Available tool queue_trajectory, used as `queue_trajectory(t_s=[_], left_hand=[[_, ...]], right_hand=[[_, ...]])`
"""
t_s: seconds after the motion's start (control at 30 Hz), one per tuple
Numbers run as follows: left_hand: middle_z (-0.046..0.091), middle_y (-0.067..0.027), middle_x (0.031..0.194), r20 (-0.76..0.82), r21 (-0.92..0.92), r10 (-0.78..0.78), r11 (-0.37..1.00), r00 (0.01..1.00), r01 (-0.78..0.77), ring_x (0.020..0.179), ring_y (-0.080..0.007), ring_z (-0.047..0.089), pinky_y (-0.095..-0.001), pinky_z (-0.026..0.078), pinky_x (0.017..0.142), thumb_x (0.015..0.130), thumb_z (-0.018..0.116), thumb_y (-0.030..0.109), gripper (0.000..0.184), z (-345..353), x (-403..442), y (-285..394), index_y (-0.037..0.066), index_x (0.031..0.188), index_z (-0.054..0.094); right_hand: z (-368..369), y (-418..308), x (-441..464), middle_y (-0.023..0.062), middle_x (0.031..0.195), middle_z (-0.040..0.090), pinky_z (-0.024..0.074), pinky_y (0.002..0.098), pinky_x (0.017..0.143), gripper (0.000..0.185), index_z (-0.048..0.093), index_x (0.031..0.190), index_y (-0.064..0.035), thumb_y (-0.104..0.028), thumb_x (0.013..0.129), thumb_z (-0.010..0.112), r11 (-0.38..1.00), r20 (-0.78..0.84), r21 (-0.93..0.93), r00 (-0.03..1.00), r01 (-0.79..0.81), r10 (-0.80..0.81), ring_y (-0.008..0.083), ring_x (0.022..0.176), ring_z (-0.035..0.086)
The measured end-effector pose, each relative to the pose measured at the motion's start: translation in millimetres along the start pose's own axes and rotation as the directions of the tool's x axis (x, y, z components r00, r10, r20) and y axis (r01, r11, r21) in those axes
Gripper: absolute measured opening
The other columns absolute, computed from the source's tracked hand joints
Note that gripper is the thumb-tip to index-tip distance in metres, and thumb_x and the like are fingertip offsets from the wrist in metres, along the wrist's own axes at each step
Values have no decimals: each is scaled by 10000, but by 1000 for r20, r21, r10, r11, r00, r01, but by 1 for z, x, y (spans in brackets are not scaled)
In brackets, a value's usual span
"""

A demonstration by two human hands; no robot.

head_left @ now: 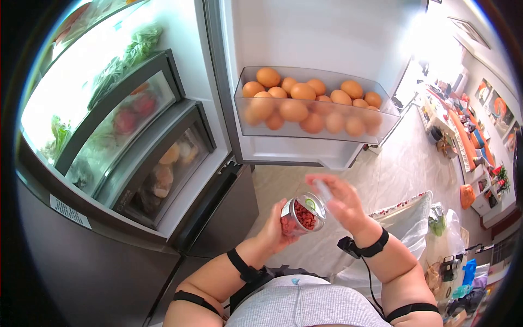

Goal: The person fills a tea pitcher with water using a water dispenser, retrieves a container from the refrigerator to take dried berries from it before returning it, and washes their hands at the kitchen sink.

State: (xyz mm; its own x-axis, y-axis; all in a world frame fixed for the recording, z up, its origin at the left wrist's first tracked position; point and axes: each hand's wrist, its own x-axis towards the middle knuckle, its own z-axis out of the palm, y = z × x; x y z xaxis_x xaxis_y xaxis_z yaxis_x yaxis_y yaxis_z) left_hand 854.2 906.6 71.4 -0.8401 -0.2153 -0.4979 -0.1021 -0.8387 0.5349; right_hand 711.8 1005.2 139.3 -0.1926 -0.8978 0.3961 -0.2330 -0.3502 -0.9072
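A clear jar [303, 213] of small dark red pieces, tilted with its mouth toward me, rests in my left hand [272, 228], whose fingers wrap round its side. Just right of the jar's mouth is my right hand [346, 204], blurred by motion. A clear round lid [323, 192] shows edge-on between its fingers, apart from the jar. Beyond both hands, the open fridge door [321, 32] carries a clear bin [316, 133] with several brown eggs [303, 91].
The open fridge at left has leafy greens [143, 43] and two drawers [131, 117]. A lined bin or bag [406, 223] stands at right, with bagged items beyond it. Farther back are an orange sofa and a white cabinet [486, 201].
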Motion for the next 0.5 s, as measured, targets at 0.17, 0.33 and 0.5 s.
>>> queue_trajectory(t_s=[0.17,0.33,0.5], left_hand=[[580,-31,922,92,-22,-45,999,995,48,773,-139,526,-273,437,616,823,283,575,533,-7,3,1,158,1015,554],[577,-17,887,91,32,-56,998,994,54,764,-111,516,-246,398,627,804,298,599,551,5,-6,4,148,975,564],[568,11,807,86,-18,-93,995,992,95,702,-96,515,-242,401,577,778,340,626,525,-4,9,-8,160,851,570]], right_hand=[[-5,10,0,117,1194,480,354,326,939,517,436,1174,29,-216,747,592,977,-101,207,992,-58,80,205,1115,454],[2,7,1,151,1171,505,373,350,920,497,488,1148,-17,-228,715,612,899,121,-415,988,140,-98,287,1082,484],[14,15,-2,160,1174,504,375,407,911,499,507,1118,-36,-257,690,640,780,247,-533,942,329,-228,338,1072,480]])
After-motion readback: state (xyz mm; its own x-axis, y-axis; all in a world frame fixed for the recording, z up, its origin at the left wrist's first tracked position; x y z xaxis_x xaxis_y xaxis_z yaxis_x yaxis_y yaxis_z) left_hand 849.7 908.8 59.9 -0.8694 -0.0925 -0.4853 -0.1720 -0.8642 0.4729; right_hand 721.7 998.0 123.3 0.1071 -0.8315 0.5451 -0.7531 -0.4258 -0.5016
